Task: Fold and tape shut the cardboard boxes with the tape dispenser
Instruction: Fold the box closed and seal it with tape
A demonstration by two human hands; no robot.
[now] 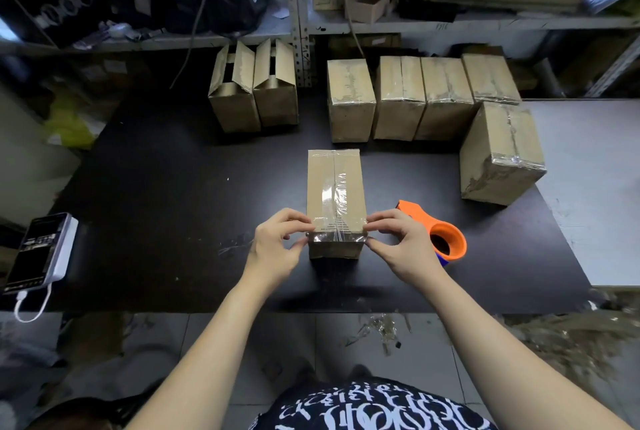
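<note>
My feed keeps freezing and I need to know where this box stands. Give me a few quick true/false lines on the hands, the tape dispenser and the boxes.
1. The left hand and the right hand both pinch the near end of the centre box. True.
2. The tape dispenser is held in the right hand. False: it lies on the table, just beside that hand.
3. The centre box has no tape on top. False: clear tape runs along its top seam.
4. Two open boxes stand at the back left with their flaps up. True.
5. The phone lies at the table's right edge. False: it is at the left edge.
</note>
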